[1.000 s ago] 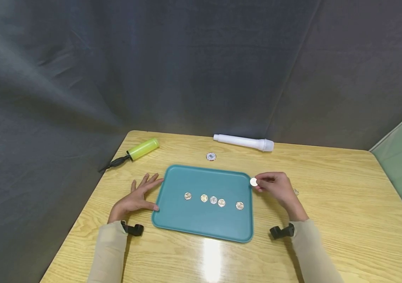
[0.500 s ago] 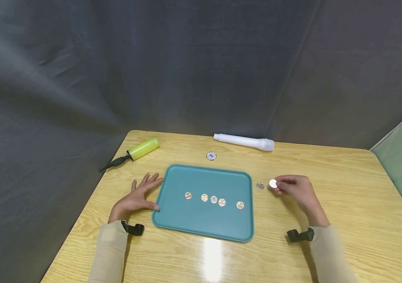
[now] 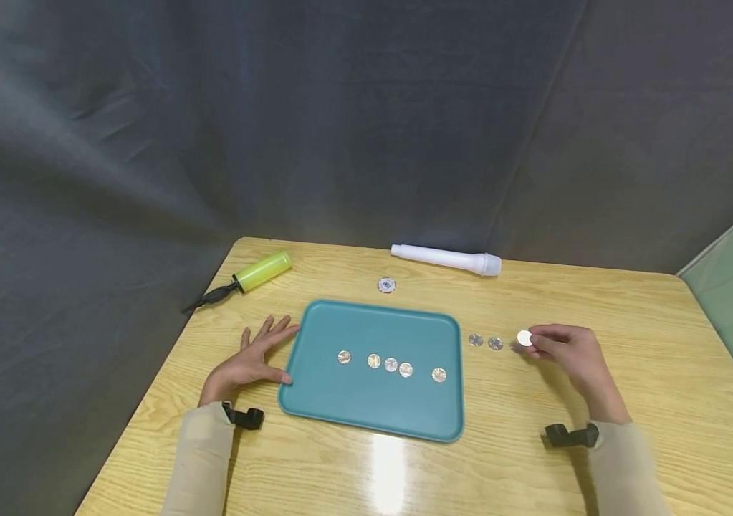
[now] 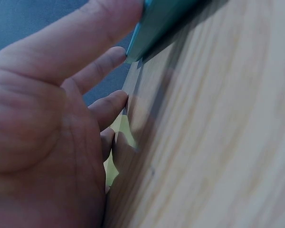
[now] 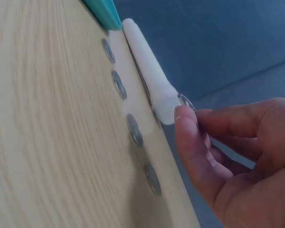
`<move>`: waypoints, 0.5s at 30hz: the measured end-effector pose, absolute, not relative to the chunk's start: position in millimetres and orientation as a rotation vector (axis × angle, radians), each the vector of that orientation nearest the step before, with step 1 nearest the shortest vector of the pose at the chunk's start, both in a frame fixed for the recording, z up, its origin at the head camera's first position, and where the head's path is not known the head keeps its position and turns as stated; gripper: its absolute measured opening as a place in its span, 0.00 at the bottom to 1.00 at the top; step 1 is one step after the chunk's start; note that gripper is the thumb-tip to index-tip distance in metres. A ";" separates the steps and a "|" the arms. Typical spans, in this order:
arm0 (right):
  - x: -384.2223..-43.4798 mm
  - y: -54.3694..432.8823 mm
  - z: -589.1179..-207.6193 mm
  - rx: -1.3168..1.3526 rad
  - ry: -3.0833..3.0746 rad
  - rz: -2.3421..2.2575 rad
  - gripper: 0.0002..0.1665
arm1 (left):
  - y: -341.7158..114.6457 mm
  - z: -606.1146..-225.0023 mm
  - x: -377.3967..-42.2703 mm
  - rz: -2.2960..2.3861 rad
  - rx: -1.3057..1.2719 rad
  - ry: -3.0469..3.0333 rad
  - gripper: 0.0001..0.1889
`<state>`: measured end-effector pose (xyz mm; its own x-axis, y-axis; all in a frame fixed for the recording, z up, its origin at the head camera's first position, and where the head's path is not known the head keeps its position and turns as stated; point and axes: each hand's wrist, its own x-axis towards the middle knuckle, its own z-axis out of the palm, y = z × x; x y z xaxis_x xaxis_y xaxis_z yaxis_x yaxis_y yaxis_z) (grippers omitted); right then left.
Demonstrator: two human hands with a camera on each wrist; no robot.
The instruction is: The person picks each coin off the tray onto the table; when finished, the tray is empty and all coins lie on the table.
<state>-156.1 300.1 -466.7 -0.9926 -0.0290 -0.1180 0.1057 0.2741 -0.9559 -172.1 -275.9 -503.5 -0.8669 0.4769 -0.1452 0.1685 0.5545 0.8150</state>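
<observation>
1. The right hand [image 3: 569, 349] is above the tabletop [image 3: 650, 358], to the right of the tray [image 3: 366, 412]; its grip is clamped on one coin, thumb and finger pinching it near the edge.
2. That pinched coin [image 3: 524, 338] is off the wood, its face showing bright white from the head camera; the right wrist view shows it just past the fingertips, mostly hidden by them.
3. Four coins [image 5: 118, 84] lie flat on the tabletop in a spaced row running away from the tray's right side, none touching another; the right hand hides part of this row from the head camera.
4. The left hand [image 3: 251, 364] is at the tray's left side, its grip apart: the fingers are spread, and the thumb and forefinger touch the rim.
5. Inside the blue-green tray, five coins [image 3: 390, 365] lie in an uneven line; the middle three are close together, the outer two well apart from them.
6. Beyond the tray's far edge lies a white chip [image 3: 387, 285] with red marks.
7. Further back is a white microphone [image 3: 446, 259]; at the far left, a yellow-green pump [image 3: 263, 271] with a black tapered end lies slantwise.
8. A dark curtain [image 3: 353, 122] hangs behind the tabletop.
</observation>
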 end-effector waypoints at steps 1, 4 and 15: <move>-155.1 302.8 -466.6 0.076 2.414 -1.835 0.26 | -275.8 -503.7 -172.2 1.226 0.527 2.442 0.51; -152.8 312.1 -467.2 0.095 2.382 -1.895 0.23 | -275.5 -503.9 -172.3 1.231 0.524 2.440 0.51; -144.7 340.6 -473.2 0.193 2.286 -2.017 0.11 | -274.9 -503.9 -172.1 1.240 0.521 2.435 0.51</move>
